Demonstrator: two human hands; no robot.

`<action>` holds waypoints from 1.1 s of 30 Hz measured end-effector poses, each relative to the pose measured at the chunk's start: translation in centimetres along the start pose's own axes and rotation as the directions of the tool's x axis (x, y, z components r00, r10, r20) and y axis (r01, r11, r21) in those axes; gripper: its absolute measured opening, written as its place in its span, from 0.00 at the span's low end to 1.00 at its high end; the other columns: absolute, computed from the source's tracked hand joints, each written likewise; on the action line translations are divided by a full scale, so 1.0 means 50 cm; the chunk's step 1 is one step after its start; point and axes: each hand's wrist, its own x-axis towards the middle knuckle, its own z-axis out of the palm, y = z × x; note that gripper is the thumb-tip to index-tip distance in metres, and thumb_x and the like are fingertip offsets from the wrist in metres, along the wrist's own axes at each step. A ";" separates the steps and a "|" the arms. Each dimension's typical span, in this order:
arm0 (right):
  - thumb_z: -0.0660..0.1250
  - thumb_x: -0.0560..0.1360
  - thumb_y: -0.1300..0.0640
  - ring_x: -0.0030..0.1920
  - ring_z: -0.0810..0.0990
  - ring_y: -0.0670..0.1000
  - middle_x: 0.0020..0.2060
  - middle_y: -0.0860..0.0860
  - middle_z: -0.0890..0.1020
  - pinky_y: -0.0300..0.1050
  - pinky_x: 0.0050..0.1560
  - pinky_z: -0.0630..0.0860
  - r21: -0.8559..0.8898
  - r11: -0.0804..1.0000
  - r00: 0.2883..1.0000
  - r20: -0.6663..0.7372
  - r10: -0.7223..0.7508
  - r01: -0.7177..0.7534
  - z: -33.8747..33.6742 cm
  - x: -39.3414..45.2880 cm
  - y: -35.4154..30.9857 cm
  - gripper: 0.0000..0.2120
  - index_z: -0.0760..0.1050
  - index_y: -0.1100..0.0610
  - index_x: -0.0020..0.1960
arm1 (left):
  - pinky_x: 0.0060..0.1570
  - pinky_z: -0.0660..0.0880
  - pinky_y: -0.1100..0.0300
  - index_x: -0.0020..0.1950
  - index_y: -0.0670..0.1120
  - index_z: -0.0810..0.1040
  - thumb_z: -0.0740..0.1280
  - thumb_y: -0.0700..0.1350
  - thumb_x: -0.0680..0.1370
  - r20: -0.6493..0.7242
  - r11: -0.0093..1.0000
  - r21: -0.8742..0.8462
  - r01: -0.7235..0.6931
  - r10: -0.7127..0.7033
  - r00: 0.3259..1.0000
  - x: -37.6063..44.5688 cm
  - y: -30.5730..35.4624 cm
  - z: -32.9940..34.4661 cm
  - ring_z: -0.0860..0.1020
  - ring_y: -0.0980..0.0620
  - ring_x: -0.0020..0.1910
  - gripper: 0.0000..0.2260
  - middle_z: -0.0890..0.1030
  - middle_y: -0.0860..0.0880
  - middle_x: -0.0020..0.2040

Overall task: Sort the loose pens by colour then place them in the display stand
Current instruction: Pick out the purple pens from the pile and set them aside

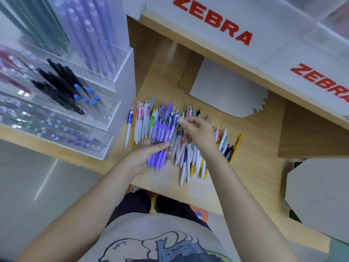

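Dozens of loose pens (190,159) across wooden worktop (255,148), acrylic display stand (113,103) left, left hand (149,156) gripping purple pens (162,133), right hand (198,131) pinching one.

White signboards with red ZEBRA lettering (215,17) run along top right; second ZEBRA print (321,80) further right. Grey card with scalloped edge (226,91) lies flat on wooden counter (255,148) under signboards. Grey angular panel (317,195) at right edge. Grey T-shirt with line-drawn print (151,242) fills bottom. Grey floor (28,186) at lower left.
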 end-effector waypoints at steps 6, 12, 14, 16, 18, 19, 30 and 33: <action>0.76 0.71 0.46 0.57 0.77 0.48 0.59 0.51 0.79 0.43 0.57 0.76 -0.469 0.865 0.984 0.075 -0.164 0.180 0.031 0.131 0.009 0.29 0.74 0.54 0.68 | 0.43 0.83 0.53 0.61 0.38 0.76 0.67 0.35 0.79 -0.086 0.993 -0.113 -0.041 0.032 0.996 0.001 0.004 -0.064 0.85 0.46 0.42 0.11 0.86 0.43 0.44; 0.76 0.68 0.40 0.57 0.76 0.56 0.56 0.52 0.79 0.57 0.56 0.76 -0.732 0.630 0.965 0.222 -0.139 0.259 0.065 0.206 0.014 0.27 0.77 0.52 0.63 | 0.44 0.83 0.55 0.63 0.42 0.76 0.66 0.37 0.80 -0.112 0.991 -0.122 -0.049 0.036 0.993 0.012 0.006 -0.072 0.86 0.46 0.46 0.11 0.86 0.43 0.50; 0.76 0.69 0.41 0.56 0.75 0.56 0.54 0.51 0.79 0.56 0.55 0.75 -0.735 0.630 0.967 0.218 -0.132 0.252 0.063 0.214 0.013 0.24 0.78 0.52 0.59 | 0.46 0.83 0.54 0.64 0.43 0.75 0.66 0.37 0.80 -0.116 0.992 -0.119 -0.048 0.034 0.993 0.016 0.007 -0.074 0.85 0.45 0.48 0.12 0.86 0.43 0.51; 0.78 0.69 0.45 0.55 0.76 0.55 0.53 0.51 0.79 0.51 0.54 0.75 -0.694 0.677 0.968 0.216 -0.128 0.245 0.060 0.216 0.010 0.23 0.79 0.54 0.58 | 0.48 0.83 0.53 0.65 0.42 0.75 0.66 0.37 0.81 -0.120 0.992 -0.116 -0.047 0.033 0.992 0.020 0.007 -0.076 0.85 0.44 0.50 0.13 0.86 0.43 0.52; 0.78 0.69 0.50 0.52 0.76 0.52 0.52 0.52 0.79 0.45 0.50 0.74 -0.628 0.743 0.969 0.218 -0.118 0.231 0.062 0.212 0.004 0.22 0.78 0.56 0.59 | 0.48 0.83 0.53 0.66 0.42 0.75 0.65 0.37 0.81 -0.132 0.991 -0.127 -0.045 0.028 0.991 0.024 0.007 -0.077 0.85 0.43 0.51 0.13 0.86 0.42 0.52; 0.78 0.69 0.52 0.50 0.77 0.50 0.50 0.51 0.79 0.42 0.48 0.73 -0.589 0.778 0.970 0.216 -0.110 0.220 0.063 0.209 0.001 0.21 0.78 0.57 0.59 | 0.47 0.83 0.53 0.66 0.42 0.74 0.65 0.37 0.81 -0.139 0.990 -0.135 -0.042 0.023 0.990 0.025 0.007 -0.077 0.85 0.43 0.51 0.13 0.86 0.42 0.52; 0.77 0.71 0.58 0.42 0.80 0.46 0.43 0.48 0.82 0.40 0.46 0.76 -0.344 0.934 0.977 0.210 -0.024 0.097 0.057 0.179 -0.039 0.14 0.76 0.52 0.53 | 0.45 0.83 0.53 0.65 0.41 0.75 0.67 0.36 0.80 -0.167 0.988 -0.137 -0.071 0.048 0.985 0.027 0.007 -0.077 0.85 0.41 0.51 0.14 0.85 0.40 0.54; 0.76 0.72 0.63 0.40 0.79 0.48 0.44 0.51 0.81 0.44 0.47 0.79 -0.203 0.976 0.965 0.261 -0.027 0.082 0.045 0.155 -0.063 0.11 0.78 0.54 0.51 | 0.50 0.82 0.48 0.62 0.41 0.77 0.69 0.37 0.79 -0.203 0.987 -0.103 -0.121 0.098 0.974 0.024 0.011 -0.075 0.85 0.41 0.49 0.12 0.85 0.39 0.53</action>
